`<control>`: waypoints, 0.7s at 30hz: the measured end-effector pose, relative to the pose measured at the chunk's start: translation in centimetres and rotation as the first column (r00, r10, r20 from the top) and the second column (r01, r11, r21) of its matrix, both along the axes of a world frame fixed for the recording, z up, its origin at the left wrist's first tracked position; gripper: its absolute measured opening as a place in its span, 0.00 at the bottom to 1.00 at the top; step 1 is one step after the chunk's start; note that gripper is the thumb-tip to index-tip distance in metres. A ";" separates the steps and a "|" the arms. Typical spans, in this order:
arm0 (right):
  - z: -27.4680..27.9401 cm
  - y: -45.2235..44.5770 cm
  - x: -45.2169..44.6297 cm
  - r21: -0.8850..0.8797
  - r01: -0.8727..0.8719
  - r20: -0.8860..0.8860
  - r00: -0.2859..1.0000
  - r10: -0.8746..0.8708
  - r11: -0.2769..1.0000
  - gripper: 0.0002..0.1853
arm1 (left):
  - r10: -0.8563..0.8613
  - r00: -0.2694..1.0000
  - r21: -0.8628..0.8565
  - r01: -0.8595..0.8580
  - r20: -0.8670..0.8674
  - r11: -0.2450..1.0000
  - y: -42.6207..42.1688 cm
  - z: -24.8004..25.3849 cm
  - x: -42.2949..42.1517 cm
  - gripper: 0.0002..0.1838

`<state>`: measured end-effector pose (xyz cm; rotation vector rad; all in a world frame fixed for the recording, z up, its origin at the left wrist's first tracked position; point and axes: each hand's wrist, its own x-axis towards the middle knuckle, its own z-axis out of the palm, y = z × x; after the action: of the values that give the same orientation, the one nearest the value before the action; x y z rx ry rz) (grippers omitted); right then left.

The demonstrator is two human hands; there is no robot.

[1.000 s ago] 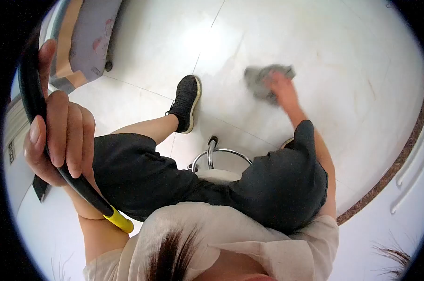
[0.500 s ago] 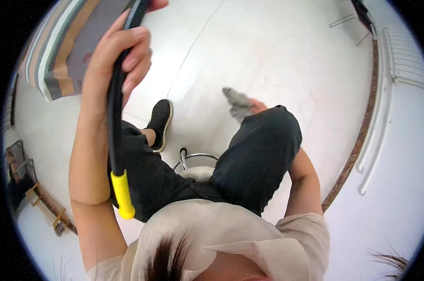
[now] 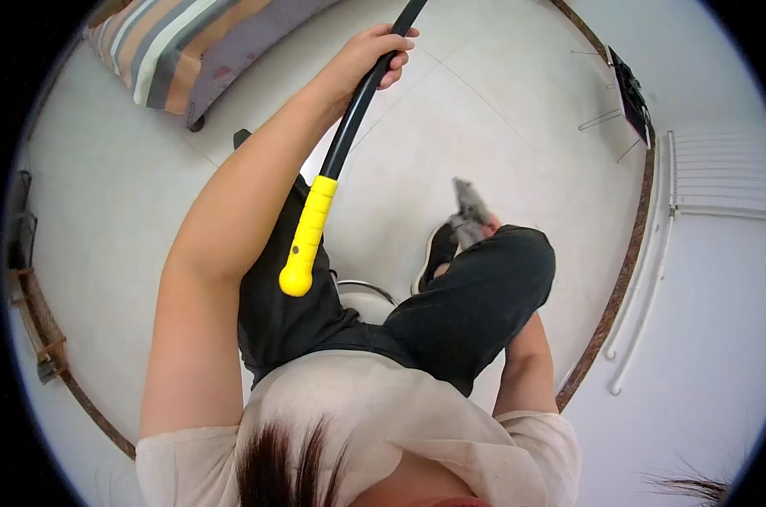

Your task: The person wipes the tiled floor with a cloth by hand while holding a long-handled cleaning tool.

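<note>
Here, the left hand point(image 3: 366, 55) has its fingers wrapped around a long black pole point(image 3: 350, 127), and the pole's bumpy yellow handle point(image 3: 314, 224) hangs down over the lap, with its round end toward the tummy. The right hand point(image 3: 492, 225) is mostly hidden behind the right knee point(image 3: 514, 249), but it is holding a gray cloth point(image 3: 470, 207), which is in front of that knee and next to a black shoe point(image 3: 438, 253) on the pale tile floor point(image 3: 569, 144).
</note>
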<state>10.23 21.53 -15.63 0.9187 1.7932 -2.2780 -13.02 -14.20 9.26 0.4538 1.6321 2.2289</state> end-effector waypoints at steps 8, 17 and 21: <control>8.4 8.6 -5.1 0.896 0.170 -0.223 0.971 0.083 0.411 0.18 | -0.047 0.997 -0.054 0.050 0.060 0.997 -2.0 -2.2 -0.1 0.14; 10.7 1.6 -17.2 0.941 -0.027 -0.166 0.831 0.531 0.336 0.27 | -0.003 0.993 -0.084 0.014 0.121 0.996 -1.7 1.7 -1.8 0.20; 2.3 -13.8 -16.7 0.817 -0.382 -0.011 0.739 0.673 0.433 0.24 | -0.039 0.999 -0.032 0.040 0.014 0.999 -2.2 -2.1 -2.5 0.15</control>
<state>-6.44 7.75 -13.30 -0.1323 2.7778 -1.2303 -15.48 -16.39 7.20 0.4582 1.6356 2.1698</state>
